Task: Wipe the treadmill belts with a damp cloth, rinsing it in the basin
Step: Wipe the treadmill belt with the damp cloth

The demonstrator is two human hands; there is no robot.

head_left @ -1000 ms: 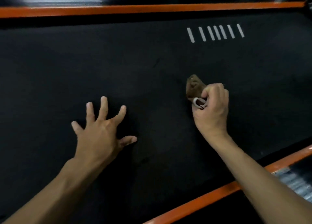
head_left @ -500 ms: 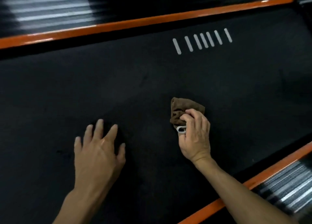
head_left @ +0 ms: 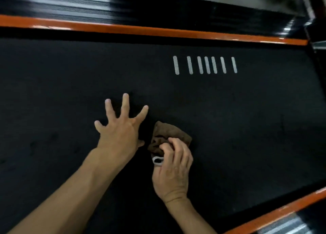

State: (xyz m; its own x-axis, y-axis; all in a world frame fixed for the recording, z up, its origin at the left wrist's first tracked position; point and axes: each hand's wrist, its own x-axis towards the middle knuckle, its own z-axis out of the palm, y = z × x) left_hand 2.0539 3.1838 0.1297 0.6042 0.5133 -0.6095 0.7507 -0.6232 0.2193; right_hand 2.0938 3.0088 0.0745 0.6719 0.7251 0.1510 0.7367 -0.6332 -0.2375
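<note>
Cloth wiped across treadmill belt

Brown cloth [head_left: 169,136] is bunched under the curled right hand [head_left: 173,170] on the belt [head_left: 247,128], just right of the left hand [head_left: 120,133], which is pressed flat, fingers spread.

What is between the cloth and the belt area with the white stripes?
Nothing visible. The cloth, held by the right hand, has bare belt up to the stripes; the left hand lies beside it.
</note>
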